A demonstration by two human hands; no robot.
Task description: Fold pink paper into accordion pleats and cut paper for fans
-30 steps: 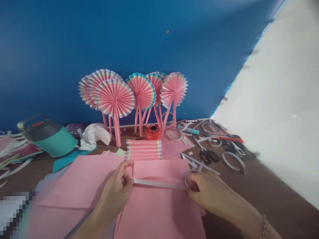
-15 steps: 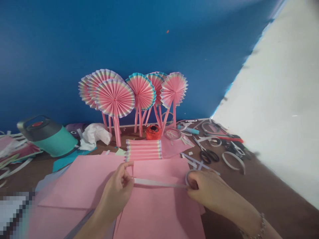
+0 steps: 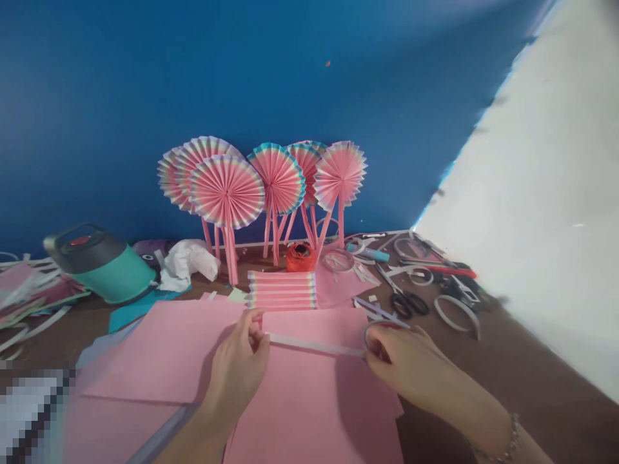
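Across a pink sheet of paper [image 3: 309, 406] runs a pale, narrow strip of tape [image 3: 314, 345], stretched between my two hands. The fingers of my left hand [image 3: 240, 357] pinch its left end near the sheet's far left corner. My right hand [image 3: 411, 364] is closed around the roll of tape [image 3: 370, 330], and the strip comes off it. Most of the roll is hidden by the fingers. Just beyond the sheet lies a pleated pink paper [image 3: 283, 290] with rainbow-coloured side edges. Whether the strip touches the sheet along its length, I cannot tell.
Several pleated pink paper fans [image 3: 227, 192] stand against the blue wall. Black-handled scissors [image 3: 409, 303], a red string ball [image 3: 300, 258] and a pale loop [image 3: 457, 314] lie behind and right. Leftward are more pink sheets [image 3: 159, 351], crumpled white tissue [image 3: 188, 263] and a green-and-grey container [image 3: 104, 270].
Both hands have carried the strip slightly toward the sheet's far edge, the left hand a bit more. The whole view has shifted a little.
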